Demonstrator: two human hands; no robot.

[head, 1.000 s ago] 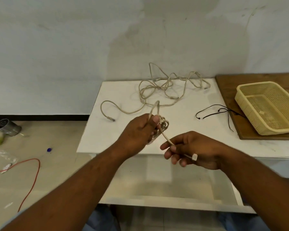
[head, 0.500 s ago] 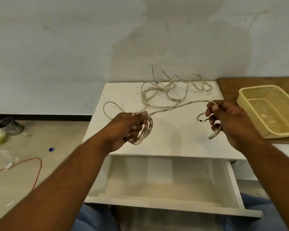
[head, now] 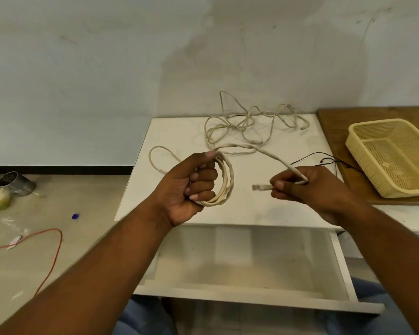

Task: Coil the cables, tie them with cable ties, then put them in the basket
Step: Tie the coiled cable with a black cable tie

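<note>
Nearest to us, the white drawer (head: 240,262) stands pulled open below the tabletop, and off to the left an orange wire (head: 55,252) loops over the floor.

Up we go to the hands, both held over the near edge of the white table (head: 179,131). The left hand (head: 189,189) has its fingers curled tight round the beige coil (head: 229,182), thumb clamped on top where the strands gather, and we count several loops hanging in a ring to the right of that fist. From the top of the coil the free run (head: 271,155) arcs across to the right hand (head: 307,187). That hand grips the cable close to its end, fingers curled, with the strand bending over the knuckles. The plug (head: 261,187) pokes out leftward from the fingertips, aimed at the coil but clear of it.

Just beyond the right hand we spot thin black ties (head: 324,160) lying on the table, trailing toward the wooden board (head: 334,122). On that board, far right, sits the yellow mesh basket (head: 397,160), well apart from the coil.

On the floor at left we see a blue cap (head: 75,216), and farther back a metal can (head: 16,183).

At the back of the table, a loose tangle of beige cables (head: 247,122) sprawls against the wall, one end curling out to the left.
</note>
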